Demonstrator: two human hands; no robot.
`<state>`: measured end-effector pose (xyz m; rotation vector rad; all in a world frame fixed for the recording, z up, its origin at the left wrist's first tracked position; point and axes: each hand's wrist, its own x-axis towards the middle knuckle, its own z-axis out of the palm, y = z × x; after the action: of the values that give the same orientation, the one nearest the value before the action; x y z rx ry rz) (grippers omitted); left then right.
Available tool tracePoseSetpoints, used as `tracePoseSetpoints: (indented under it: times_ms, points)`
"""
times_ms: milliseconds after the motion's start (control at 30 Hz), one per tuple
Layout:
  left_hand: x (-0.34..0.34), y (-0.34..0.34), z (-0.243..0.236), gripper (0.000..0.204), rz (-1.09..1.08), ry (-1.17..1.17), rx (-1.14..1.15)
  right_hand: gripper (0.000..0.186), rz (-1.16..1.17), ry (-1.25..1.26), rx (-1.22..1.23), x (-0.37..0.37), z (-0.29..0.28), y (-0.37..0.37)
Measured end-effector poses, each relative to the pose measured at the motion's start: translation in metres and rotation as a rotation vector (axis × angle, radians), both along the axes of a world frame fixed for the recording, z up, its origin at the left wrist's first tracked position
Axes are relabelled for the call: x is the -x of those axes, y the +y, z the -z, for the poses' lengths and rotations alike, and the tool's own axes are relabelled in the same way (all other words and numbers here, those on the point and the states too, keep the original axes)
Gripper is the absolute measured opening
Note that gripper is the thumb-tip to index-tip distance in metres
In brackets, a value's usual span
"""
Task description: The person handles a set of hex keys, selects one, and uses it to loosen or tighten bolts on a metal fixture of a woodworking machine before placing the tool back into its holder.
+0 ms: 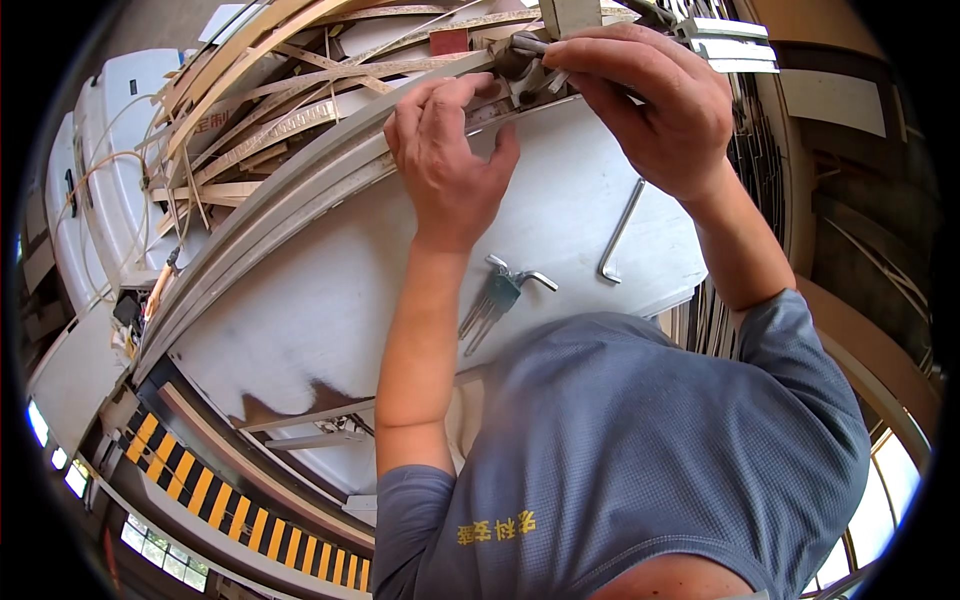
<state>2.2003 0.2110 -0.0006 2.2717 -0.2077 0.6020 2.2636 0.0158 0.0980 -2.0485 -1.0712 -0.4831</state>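
My right hand point(655, 105) pinches a small grey metal piece point(533, 45) between thumb and fingers, at a round metal fitting point(514, 62) on the far edge of the work surface. What kind of piece it is cannot be made out. My left hand point(450, 160) rests its bent fingers on the long metal rail point(340, 185) just left of the fitting, with the thumb held apart and nothing visible in its grasp. Between my forearms, a hex key set point(503, 290) in a dark green holder lies on the pale metal panel point(330, 275). Farther right lies a loose L-shaped hex key point(622, 232).
Beyond the rail, thin wood strips point(290, 100) are heaped in a tangle, with a white machine housing point(125, 130) to the left. Yellow-and-black striping point(240, 510) runs along the lower left. Stacked dark strips point(755, 150) stand at the right, past my right wrist.
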Motion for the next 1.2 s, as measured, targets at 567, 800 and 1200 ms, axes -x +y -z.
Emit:
tracePoseSetpoints:
  times_ms: [567, 800, 1200]
  points:
    - [-0.003, -0.011, -0.002, 0.047, -0.038, -0.018, 0.006, 0.024, -0.012, -0.027, -0.012, -0.001, 0.001, -0.001]
    - [-0.002, -0.009, -0.002, 0.051, 0.003, -0.028, 0.015, 0.023, -0.013, -0.025, 0.0, 0.0, 0.001, -0.002]
    - [0.03, 0.024, -0.008, 0.05, -0.098, 0.106, 0.034, 0.022, 0.055, -0.011, -0.061, -0.003, 0.01, -0.006]
